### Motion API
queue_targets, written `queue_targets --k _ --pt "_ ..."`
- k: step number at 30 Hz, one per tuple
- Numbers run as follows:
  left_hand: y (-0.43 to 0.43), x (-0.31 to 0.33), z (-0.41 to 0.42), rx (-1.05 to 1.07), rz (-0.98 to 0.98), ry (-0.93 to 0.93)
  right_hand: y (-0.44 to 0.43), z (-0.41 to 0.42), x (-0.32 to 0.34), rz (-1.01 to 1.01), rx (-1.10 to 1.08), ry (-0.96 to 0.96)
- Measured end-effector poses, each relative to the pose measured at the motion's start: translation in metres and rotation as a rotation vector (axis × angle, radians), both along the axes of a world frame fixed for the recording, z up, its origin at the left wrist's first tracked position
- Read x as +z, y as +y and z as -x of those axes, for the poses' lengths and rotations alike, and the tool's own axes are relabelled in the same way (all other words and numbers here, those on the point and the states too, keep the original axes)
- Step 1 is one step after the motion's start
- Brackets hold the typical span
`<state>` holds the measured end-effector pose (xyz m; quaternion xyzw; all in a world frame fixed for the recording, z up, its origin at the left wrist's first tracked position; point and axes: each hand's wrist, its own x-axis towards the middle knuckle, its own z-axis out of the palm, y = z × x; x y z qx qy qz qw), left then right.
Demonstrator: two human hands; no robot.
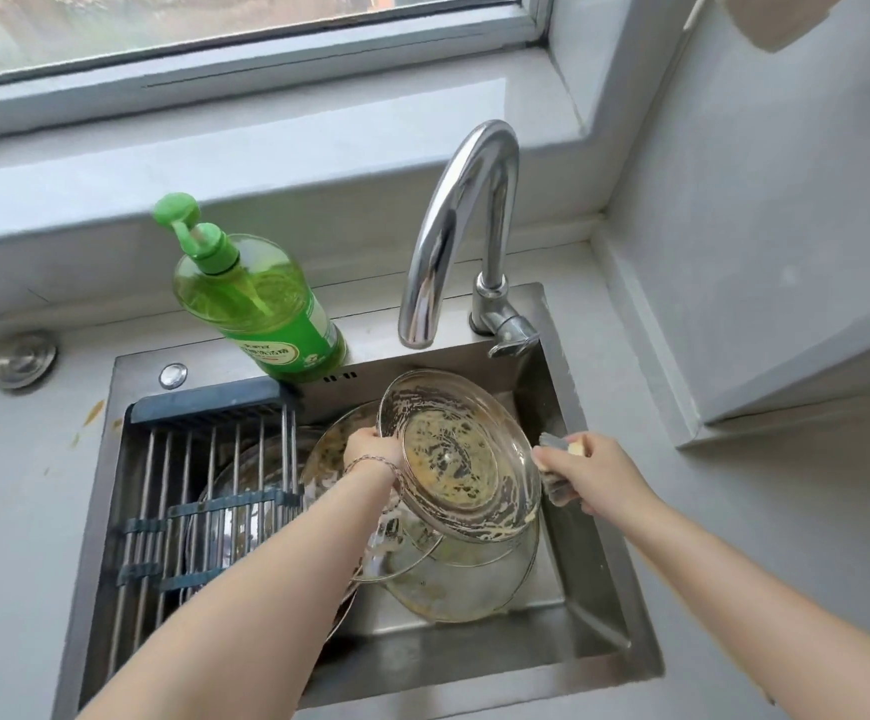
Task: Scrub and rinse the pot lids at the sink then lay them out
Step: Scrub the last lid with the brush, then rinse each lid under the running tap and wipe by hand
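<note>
Left hand (370,443) fingers clamp left rim of glass lid (456,454), tilted, soapy, above sink (552,652); right hand (591,472) fingers closed around sponge (557,467) at lid's right edge; more lids (453,579) lie below; soap bottle (261,304) beside tap (461,220)

My head-worn wide-angle camera, the only view, looks forward and steeply down from close above the sink (599,605), facing the window (214,23), my forearms entering from the bottom edge.
</note>
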<state>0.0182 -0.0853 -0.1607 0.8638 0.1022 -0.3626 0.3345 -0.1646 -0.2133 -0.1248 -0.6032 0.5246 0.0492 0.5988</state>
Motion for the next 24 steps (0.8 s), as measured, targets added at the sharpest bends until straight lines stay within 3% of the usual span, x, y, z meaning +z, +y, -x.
queue_targets --k 5,10,17,24 --pt "0.003 -0.011 -0.006 -0.031 -0.055 0.163 -0.002 -0.014 0.004 0.19 0.084 -0.014" --pt "0.013 -0.006 0.0 0.095 0.039 0.271 -0.008 -0.049 0.025 0.393 0.208 -0.113" --pt "0.031 0.017 -0.002 -0.021 -0.004 0.186 -0.024 -0.087 0.027 0.553 0.477 -0.019" --pt "0.058 0.027 -0.002 -0.071 -0.051 0.126 -0.02 -0.086 0.021 0.632 0.442 0.015"
